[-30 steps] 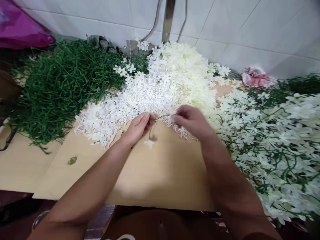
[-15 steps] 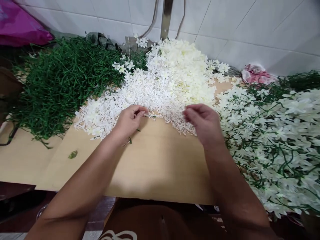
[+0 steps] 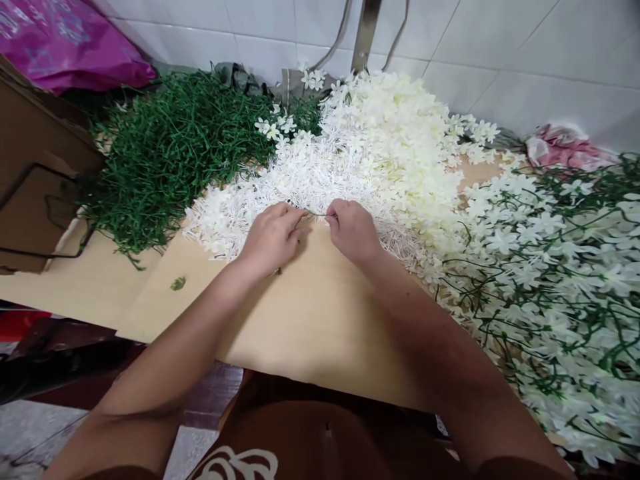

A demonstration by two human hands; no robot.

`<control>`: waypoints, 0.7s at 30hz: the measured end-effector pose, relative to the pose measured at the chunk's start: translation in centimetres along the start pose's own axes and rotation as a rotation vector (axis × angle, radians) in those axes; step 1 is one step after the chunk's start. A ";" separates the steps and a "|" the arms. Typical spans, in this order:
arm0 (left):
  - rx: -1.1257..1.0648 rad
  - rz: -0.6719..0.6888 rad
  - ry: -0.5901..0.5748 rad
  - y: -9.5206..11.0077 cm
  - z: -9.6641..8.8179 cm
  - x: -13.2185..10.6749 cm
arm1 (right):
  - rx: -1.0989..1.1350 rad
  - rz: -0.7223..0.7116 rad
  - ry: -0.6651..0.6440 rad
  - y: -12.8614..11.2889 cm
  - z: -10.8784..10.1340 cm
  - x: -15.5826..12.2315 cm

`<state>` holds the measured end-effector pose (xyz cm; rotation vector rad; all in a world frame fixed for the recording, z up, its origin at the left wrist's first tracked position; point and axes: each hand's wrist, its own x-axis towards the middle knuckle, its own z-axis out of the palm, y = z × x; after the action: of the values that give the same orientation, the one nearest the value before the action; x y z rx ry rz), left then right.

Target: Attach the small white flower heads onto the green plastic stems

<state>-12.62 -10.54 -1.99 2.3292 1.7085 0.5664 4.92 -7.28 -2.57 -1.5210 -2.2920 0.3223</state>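
Observation:
A thin green artificial flower stem [image 3: 317,214] stretches between my hands, just in front of the white heap. My left hand [image 3: 274,239] pinches one end of it between thumb and fingertips. The other end is at my right hand [image 3: 353,230], whose thumb and forefinger are closed on it; any small piece at those fingertips is too tiny to make out. Behind both hands lies a heap of white thread-like stamens [image 3: 320,173]. Creamy white artificial petals [image 3: 400,147] are piled against it on the right.
A mound of green plastic stems [image 3: 180,140] is at the left, near a cardboard box [image 3: 40,153] and a purple bag [image 3: 75,47]. Assembled white flowers on green stems [image 3: 560,287] cover the right side. A small green scrap [image 3: 177,284] lies on the tan board [image 3: 320,327].
My right hand has moved left to meet my left hand, and the green stem is now held between them. The view has turned slightly left.

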 end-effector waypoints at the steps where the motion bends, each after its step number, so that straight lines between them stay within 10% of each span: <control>1: -0.011 0.034 0.017 0.3 0.4 0.3 | 0.017 0.007 0.010 0.2 -0.4 -0.1; 7: -0.029 0.080 0.219 2.4 1.0 1.7 | 0.103 -0.021 0.034 0.7 -1.8 -0.8; 21: 0.080 0.229 0.238 2.7 -0.1 1.2 | 0.357 -0.126 0.136 1.0 -2.0 -2.5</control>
<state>-10.01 -10.27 -0.71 2.6259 1.5917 0.8624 7.42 -9.22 -1.61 -1.1796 -2.0779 0.5428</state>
